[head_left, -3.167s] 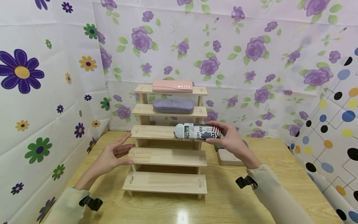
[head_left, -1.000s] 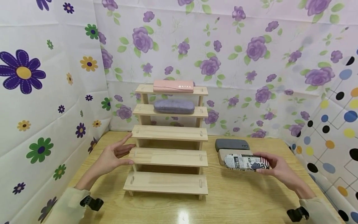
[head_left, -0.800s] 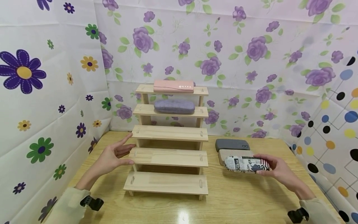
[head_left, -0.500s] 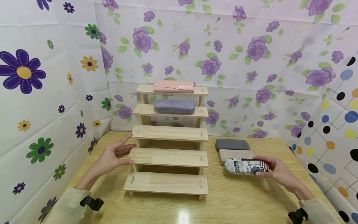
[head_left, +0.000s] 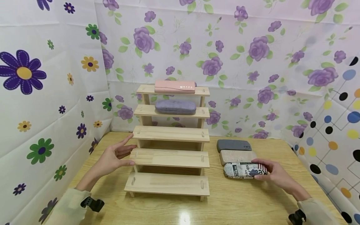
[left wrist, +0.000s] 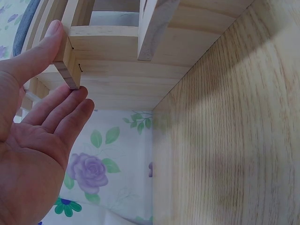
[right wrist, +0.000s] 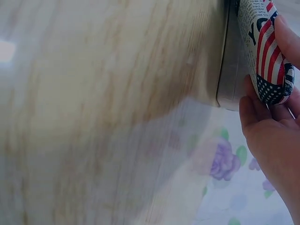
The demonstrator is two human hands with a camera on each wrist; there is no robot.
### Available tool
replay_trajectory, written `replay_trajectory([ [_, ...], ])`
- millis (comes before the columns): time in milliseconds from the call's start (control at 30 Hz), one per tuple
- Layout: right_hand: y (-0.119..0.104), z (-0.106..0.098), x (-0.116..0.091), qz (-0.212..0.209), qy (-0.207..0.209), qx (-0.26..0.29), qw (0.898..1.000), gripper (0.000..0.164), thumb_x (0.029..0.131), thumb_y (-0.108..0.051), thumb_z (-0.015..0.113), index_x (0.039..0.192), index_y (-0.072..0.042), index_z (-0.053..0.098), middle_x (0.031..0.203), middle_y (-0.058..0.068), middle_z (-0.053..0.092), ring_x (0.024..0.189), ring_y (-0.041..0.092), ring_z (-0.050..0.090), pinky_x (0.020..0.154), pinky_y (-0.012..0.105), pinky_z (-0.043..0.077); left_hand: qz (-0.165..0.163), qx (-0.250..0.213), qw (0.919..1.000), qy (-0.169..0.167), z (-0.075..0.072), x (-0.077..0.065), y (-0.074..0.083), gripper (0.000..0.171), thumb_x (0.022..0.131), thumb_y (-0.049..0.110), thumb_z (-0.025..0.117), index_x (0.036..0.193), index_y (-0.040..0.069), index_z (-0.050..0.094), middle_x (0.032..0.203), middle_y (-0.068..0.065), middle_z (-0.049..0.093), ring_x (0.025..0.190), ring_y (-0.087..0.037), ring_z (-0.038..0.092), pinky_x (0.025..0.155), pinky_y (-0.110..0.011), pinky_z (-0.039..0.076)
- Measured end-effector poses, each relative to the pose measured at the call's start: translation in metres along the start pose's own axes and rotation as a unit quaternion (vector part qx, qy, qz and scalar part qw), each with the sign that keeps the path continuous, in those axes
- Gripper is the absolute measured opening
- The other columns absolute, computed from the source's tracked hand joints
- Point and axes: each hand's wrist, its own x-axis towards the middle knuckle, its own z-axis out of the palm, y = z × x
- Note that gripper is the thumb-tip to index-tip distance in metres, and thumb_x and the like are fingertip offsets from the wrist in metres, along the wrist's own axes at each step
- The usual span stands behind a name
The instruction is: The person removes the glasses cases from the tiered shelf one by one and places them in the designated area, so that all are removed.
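Observation:
My right hand (head_left: 277,176) grips the right end of a glasses case (head_left: 244,170) with newspaper and flag print, thumb on the near side and fingers behind. It is low over the table, just in front of a beige glasses case (head_left: 236,156); whether it touches the table I cannot tell. In the right wrist view the case's striped, starred end (right wrist: 272,70) sits between thumb and fingers. My left hand (head_left: 112,157) holds the left end of a tiered wooden rack (head_left: 168,158); the left wrist view has its thumb and fingertips about a shelf board's end (left wrist: 69,65).
A pink glasses case (head_left: 174,87) lies on the rack's top shelf, a purple glasses case (head_left: 175,107) on the shelf below. Behind the beige case lies a dark grey glasses case (head_left: 233,145). Flowered cloth (head_left: 174,40) hangs behind the wood-grain table (head_left: 230,206).
The printed glasses case has gone from in front of the middle shelf to the right, then down towards the table before the beige case, in my right hand. The left hand has stayed at the rack.

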Motion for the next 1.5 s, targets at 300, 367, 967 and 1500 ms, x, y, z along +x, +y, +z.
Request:
replay_trajectory([
  [300,0.003,0.001,0.0,0.002,-0.003,-0.031,1.0,0.067,0.087,-0.021,0.089,0.147,-0.006,0.061,0.15,0.021,0.055,0.127,0.016,0.056,0.096,0.017,0.05,0.001,0.001,1.0,0.001,0.0,0.0,0.0,0.108,0.084,0.004,0.09,0.169,0.026,0.028,0.148,-0.028,0.055,0.135,-0.041,0.055,0.106,-0.054,0.049],
  [367,0.004,0.0,0.001,0.0,-0.001,-0.048,0.999,0.067,0.087,-0.022,0.09,0.146,-0.007,0.062,0.15,0.02,0.056,0.13,0.024,0.055,0.098,0.017,0.049,0.001,0.001,1.0,0.002,0.0,0.0,0.0,0.108,0.084,0.004,0.09,0.169,0.027,0.028,0.148,-0.028,0.055,0.135,-0.041,0.056,0.106,-0.054,0.049],
  [967,0.006,0.006,-0.001,-0.04,-0.014,-0.101,0.994,0.073,0.082,-0.018,0.093,0.144,0.003,0.061,0.146,0.027,0.058,0.135,0.051,0.05,0.107,0.032,0.053,0.005,-0.005,1.0,0.0,0.0,0.0,-0.002,0.107,0.084,0.004,0.09,0.169,0.026,0.028,0.148,-0.026,0.056,0.135,-0.038,0.055,0.106,-0.051,0.05],
  [1500,0.001,0.006,-0.009,-0.018,0.036,-0.117,0.992,0.07,0.073,-0.005,0.097,0.134,0.009,0.065,0.119,0.018,0.066,0.1,0.029,0.062,0.084,0.036,0.064,0.003,-0.007,1.0,-0.002,0.0,0.0,0.0,0.107,0.084,0.004,0.089,0.169,0.025,0.028,0.148,-0.024,0.056,0.135,-0.039,0.055,0.105,-0.053,0.049],
])
